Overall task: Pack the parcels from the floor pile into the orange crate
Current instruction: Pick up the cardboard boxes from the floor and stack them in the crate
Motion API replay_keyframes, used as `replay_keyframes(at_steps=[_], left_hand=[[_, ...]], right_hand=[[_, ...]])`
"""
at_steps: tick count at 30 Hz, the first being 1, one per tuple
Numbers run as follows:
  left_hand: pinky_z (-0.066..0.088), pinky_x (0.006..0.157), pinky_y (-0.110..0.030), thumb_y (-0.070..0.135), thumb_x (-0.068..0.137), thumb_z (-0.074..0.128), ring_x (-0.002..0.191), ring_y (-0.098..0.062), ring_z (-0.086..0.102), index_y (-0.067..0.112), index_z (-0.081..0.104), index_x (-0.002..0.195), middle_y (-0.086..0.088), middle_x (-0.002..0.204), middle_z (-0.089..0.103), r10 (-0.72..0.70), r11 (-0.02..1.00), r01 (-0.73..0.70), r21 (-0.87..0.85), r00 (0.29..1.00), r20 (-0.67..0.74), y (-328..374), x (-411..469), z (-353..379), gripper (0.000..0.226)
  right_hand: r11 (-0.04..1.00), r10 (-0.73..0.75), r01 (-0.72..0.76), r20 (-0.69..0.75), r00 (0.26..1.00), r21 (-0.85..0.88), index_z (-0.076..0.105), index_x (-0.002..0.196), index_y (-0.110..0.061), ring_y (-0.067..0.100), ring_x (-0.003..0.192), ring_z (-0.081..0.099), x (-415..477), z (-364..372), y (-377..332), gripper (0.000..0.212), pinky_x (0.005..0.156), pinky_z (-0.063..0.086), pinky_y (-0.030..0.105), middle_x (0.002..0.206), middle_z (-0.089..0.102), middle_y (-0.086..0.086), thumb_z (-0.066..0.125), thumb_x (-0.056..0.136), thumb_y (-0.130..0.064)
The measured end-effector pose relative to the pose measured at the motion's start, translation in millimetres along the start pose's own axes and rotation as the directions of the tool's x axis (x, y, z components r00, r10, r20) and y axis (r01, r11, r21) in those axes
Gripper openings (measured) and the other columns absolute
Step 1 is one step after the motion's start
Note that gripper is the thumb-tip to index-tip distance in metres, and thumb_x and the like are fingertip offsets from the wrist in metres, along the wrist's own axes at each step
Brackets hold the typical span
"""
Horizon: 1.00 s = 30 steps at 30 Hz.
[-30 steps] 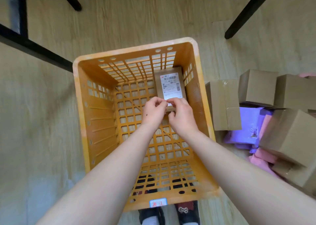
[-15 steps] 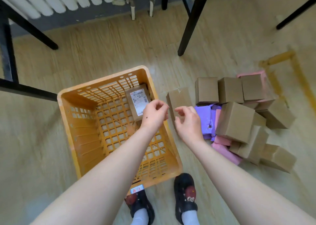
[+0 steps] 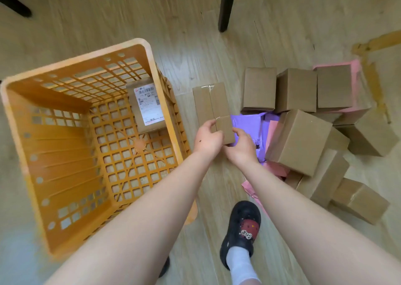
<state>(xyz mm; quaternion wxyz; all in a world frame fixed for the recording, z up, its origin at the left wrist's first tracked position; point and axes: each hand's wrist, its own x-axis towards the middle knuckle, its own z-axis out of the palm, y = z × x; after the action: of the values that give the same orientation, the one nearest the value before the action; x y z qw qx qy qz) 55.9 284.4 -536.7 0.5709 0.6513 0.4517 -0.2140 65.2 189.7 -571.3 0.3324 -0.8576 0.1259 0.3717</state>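
Head view, white-labelled parcel (image 3: 147, 106) in orange crate (image 3: 60, 146)

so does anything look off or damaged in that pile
Nothing looks damaged, but the pile is untidy: a large box sits tilted on the purple mailer and pink mailers, and the boxes at the near right lean on one another.
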Motion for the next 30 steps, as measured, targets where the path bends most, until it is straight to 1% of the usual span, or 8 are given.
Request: replay_keyframes(at_steps=[2, 4, 9, 14, 17, 21, 26, 30], left_hand=[[0.034, 0.105, -0.022, 0.004, 0.087, 0.051, 0.132, -0.021, 0.044, 0.017, 0.044, 0.141, -0.004, 0.141, 0.049, -0.034, 0.999, 0.037, 0.026, 0.994, -0.100, -12, 20, 10, 0.056], [0.033, 0.112, -0.032, 0.005, 0.086, 0.053, 0.135, -0.025, 0.042, 0.016, 0.039, 0.144, -0.007, 0.144, 0.047, -0.052, 0.998, 0.058, 0.028, 0.984, -0.170, -24, 41, 22, 0.061], [0.025, 0.116, -0.031, 0.020, 0.080, 0.068, 0.143, -0.022, 0.028, 0.009, 0.018, 0.151, -0.009, 0.153, 0.031, -0.050, 0.986, 0.090, 0.143, 0.963, -0.266, -43, 78, 46, 0.088], [0.018, 0.116, -0.038, 0.040, 0.069, 0.079, 0.145, -0.029, 0.011, 0.008, -0.004, 0.152, -0.013, 0.157, 0.010, -0.040, 0.960, 0.116, 0.255, 0.957, -0.286, -49, 92, 61, 0.122], [0.028, 0.113, -0.042, 0.052, 0.058, 0.081, 0.136, -0.033, 0.018, 0.004, -0.004, 0.151, -0.015, 0.147, 0.015, -0.026, 0.931, 0.154, 0.332, 0.932, -0.361, -48, 95, 67, 0.135], [0.038, 0.105, -0.042, 0.055, 0.056, 0.082, 0.129, -0.033, 0.025, 0.002, -0.004, 0.150, -0.014, 0.142, 0.021, -0.004, 0.882, 0.187, 0.432, 0.920, -0.391, -41, 93, 70, 0.138], [0.040, 0.094, -0.038, 0.050, 0.052, 0.083, 0.116, -0.034, 0.035, 0.007, -0.002, 0.150, -0.013, 0.134, 0.028, 0.079, 0.786, 0.183, 0.590, 0.918, -0.390, -31, 84, 62, 0.137], [0.040, 0.095, -0.039, 0.051, 0.053, 0.080, 0.117, -0.035, 0.033, 0.013, -0.002, 0.151, -0.014, 0.134, 0.027, 0.087, 0.822, 0.140, 0.552, 0.926, -0.366, -21, 75, 53, 0.133]], right_hand=[[0.998, 0.041, -0.043, 0.051, 0.998, 0.040, 0.036, 0.143, -0.018, 0.028, 0.116, 0.056, 19, 2, 14, 0.075, 0.097, 0.047, 0.037, 0.137, 0.045, 0.010, 0.071, 0.076, -0.020], [0.997, 0.062, -0.067, 0.090, 0.994, 0.049, 0.026, 0.148, -0.018, 0.026, 0.125, 0.051, 36, 5, 26, 0.086, 0.100, 0.046, 0.040, 0.146, 0.038, 0.005, 0.072, 0.076, -0.021], [0.990, 0.059, -0.077, 0.151, 0.987, 0.118, 0.013, 0.152, -0.018, 0.019, 0.139, 0.035, 66, 16, 45, 0.091, 0.111, 0.034, 0.032, 0.156, 0.026, 0.001, 0.070, 0.081, -0.024], [0.976, 0.037, -0.073, 0.170, 0.985, 0.207, 0.021, 0.151, -0.018, 0.016, 0.139, 0.034, 83, 20, 45, 0.075, 0.112, 0.032, 0.030, 0.154, 0.032, 0.001, 0.060, 0.087, -0.014], [0.967, 0.011, -0.055, 0.176, 0.984, 0.247, 0.032, 0.146, -0.015, 0.015, 0.127, 0.048, 84, 25, 45, 0.068, 0.107, 0.038, 0.027, 0.138, 0.049, 0.001, 0.062, 0.085, -0.008], [0.940, 0.003, -0.069, 0.195, 0.981, 0.333, 0.039, 0.141, -0.010, 0.018, 0.124, 0.052, 85, 30, 52, 0.066, 0.108, 0.039, 0.031, 0.131, 0.055, 0.002, 0.060, 0.080, 0.002], [0.901, 0.001, -0.105, 0.238, 0.971, 0.422, 0.044, 0.137, -0.002, 0.017, 0.118, 0.055, 77, 28, 53, 0.060, 0.090, 0.045, 0.014, 0.132, 0.057, 0.013, 0.052, 0.080, 0.015], [0.891, -0.017, -0.087, 0.224, 0.975, 0.446, 0.043, 0.139, -0.010, 0.011, 0.103, 0.058, 63, 16, 45, 0.064, 0.070, 0.044, 0.008, 0.122, 0.060, 0.007, 0.062, 0.079, 0.003]])
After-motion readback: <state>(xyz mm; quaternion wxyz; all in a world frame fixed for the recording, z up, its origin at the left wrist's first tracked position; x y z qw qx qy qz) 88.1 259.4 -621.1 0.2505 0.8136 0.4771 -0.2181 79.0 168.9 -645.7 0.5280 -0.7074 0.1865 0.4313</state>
